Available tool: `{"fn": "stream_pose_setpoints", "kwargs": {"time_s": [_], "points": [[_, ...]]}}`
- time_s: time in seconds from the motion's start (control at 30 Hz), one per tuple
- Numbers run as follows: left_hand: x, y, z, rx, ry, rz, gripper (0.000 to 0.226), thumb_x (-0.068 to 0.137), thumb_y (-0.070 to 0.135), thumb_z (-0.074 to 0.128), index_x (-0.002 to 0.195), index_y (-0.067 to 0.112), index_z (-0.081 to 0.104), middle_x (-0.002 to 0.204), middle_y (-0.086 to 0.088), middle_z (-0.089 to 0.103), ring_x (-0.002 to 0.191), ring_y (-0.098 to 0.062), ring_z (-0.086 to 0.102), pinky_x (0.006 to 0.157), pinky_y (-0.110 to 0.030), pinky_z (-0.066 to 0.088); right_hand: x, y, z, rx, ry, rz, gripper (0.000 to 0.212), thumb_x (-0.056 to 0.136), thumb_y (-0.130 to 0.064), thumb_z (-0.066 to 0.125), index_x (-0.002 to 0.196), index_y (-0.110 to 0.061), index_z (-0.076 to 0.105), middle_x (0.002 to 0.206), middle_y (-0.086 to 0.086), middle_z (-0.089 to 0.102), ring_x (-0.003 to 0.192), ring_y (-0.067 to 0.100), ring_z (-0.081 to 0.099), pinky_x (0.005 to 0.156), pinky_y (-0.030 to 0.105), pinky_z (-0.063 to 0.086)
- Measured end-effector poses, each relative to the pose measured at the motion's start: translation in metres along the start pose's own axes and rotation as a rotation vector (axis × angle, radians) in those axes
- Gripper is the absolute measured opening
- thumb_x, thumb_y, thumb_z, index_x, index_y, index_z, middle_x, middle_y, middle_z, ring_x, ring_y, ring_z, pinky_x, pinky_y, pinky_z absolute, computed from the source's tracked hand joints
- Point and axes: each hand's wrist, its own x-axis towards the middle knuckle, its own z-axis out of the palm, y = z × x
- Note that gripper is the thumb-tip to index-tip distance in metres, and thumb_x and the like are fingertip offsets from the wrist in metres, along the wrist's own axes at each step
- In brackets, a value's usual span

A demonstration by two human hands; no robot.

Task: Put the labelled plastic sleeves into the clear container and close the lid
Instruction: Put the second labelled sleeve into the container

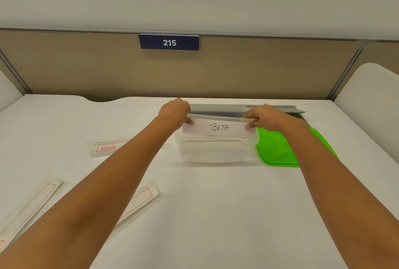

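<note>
A plastic sleeve labelled "BETA" (219,127) is held upright over the open clear container (212,153). My left hand (175,111) pinches its left end and my right hand (266,117) pinches its right end. Its lower edge sits at the container's mouth. Behind it, inside the container, another labelled sleeve (205,137) shows partly. The green lid (280,149) lies flat on the table, touching the container's right side. Three more sleeves lie on the table to the left: one (109,147) beside my left forearm, one (32,201) at the near left, one (139,204) partly under my forearm.
A grey cable tray (248,109) with a raised flap runs along the table's back edge, just behind the container. A beige partition with a blue "215" sign (169,42) stands behind the white table (216,214). White chair backs flank both sides.
</note>
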Motion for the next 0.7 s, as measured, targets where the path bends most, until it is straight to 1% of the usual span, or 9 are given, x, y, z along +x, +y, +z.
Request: {"fn": "stream_pose_setpoints", "kwargs": {"time_s": [0.1,0.23,0.3,0.4,0.43,0.47,0.53,0.63,0.7], "points": [[0.005,0.006,0.007,0.08,-0.046,0.005,0.046,0.084,0.036,0.067,0.117,0.004,0.061,0.114,-0.015,0.058,0.099,-0.032,0.06,0.072,-0.03,0.039,0.002,-0.005,0.001,-0.11,-0.033,0.002,0.034,0.088,-0.021,0.064,0.122,-0.016,0.063,0.125,0.01,0.063,0.113,0.027,0.057,0.095,0.034,0.044],[0.013,0.016,0.009,0.226,-0.094,0.046,0.047,0.083,0.036,0.068,0.115,0.003,0.06,0.113,-0.013,0.06,0.099,-0.031,0.063,0.069,-0.03,0.04,0.008,-0.013,0.002,-0.288,-0.071,0.005,0.038,0.088,-0.022,0.064,0.125,-0.016,0.059,0.126,0.011,0.061,0.115,0.029,0.057,0.096,0.038,0.047],[0.015,0.021,0.009,0.305,-0.139,0.07,0.048,0.081,0.038,0.07,0.114,0.005,0.061,0.111,-0.011,0.061,0.1,-0.029,0.064,0.069,-0.03,0.041,0.011,-0.017,0.002,-0.359,-0.09,0.001,0.039,0.088,-0.023,0.064,0.126,-0.017,0.058,0.127,0.011,0.06,0.116,0.03,0.057,0.094,0.037,0.047],[0.017,0.028,0.013,0.39,-0.212,0.094,0.046,0.08,0.038,0.072,0.111,0.005,0.063,0.098,-0.008,0.059,0.101,-0.027,0.065,0.073,-0.029,0.046,0.015,-0.023,0.006,-0.432,-0.124,-0.005,0.041,0.089,-0.022,0.063,0.128,-0.016,0.056,0.129,0.011,0.057,0.117,0.031,0.056,0.091,0.035,0.046],[0.018,0.029,0.015,0.403,-0.234,0.101,0.045,0.08,0.037,0.071,0.11,0.005,0.063,0.097,-0.008,0.059,0.102,-0.027,0.065,0.075,-0.03,0.047,0.016,-0.025,0.008,-0.45,-0.138,-0.003,0.042,0.089,-0.022,0.063,0.129,-0.016,0.055,0.131,0.011,0.055,0.118,0.031,0.055,0.092,0.035,0.045],[0.018,0.029,0.018,0.414,-0.256,0.109,0.044,0.081,0.036,0.071,0.11,0.005,0.064,0.102,-0.008,0.062,0.103,-0.027,0.065,0.075,-0.029,0.047,0.017,-0.026,0.009,-0.466,-0.152,-0.002,0.042,0.089,-0.022,0.064,0.129,-0.016,0.054,0.132,0.01,0.054,0.118,0.031,0.054,0.092,0.035,0.045],[0.019,0.03,0.024,0.447,-0.291,0.129,0.041,0.082,0.036,0.071,0.109,0.005,0.064,0.111,-0.006,0.065,0.103,-0.025,0.065,0.073,-0.028,0.045,0.018,-0.03,0.012,-0.487,-0.181,-0.002,0.043,0.088,-0.021,0.065,0.129,-0.015,0.055,0.131,0.01,0.053,0.117,0.031,0.055,0.091,0.034,0.045],[0.02,0.03,0.033,0.511,-0.294,0.168,0.032,0.085,0.026,0.069,0.108,0.005,0.065,0.113,-0.005,0.064,0.102,-0.024,0.065,0.074,-0.029,0.049,0.018,-0.036,0.016,-0.528,-0.208,-0.01,0.043,0.086,-0.019,0.067,0.127,-0.014,0.056,0.131,0.01,0.052,0.115,0.031,0.057,0.088,0.034,0.047],[0.021,0.03,0.038,0.553,-0.286,0.185,0.023,0.088,0.014,0.064,0.109,0.004,0.064,0.109,-0.006,0.062,0.103,-0.024,0.065,0.073,-0.028,0.049,0.019,-0.038,0.021,-0.535,-0.22,-0.007,0.041,0.086,-0.017,0.067,0.126,-0.013,0.057,0.131,0.01,0.052,0.114,0.03,0.059,0.085,0.034,0.047]]}}
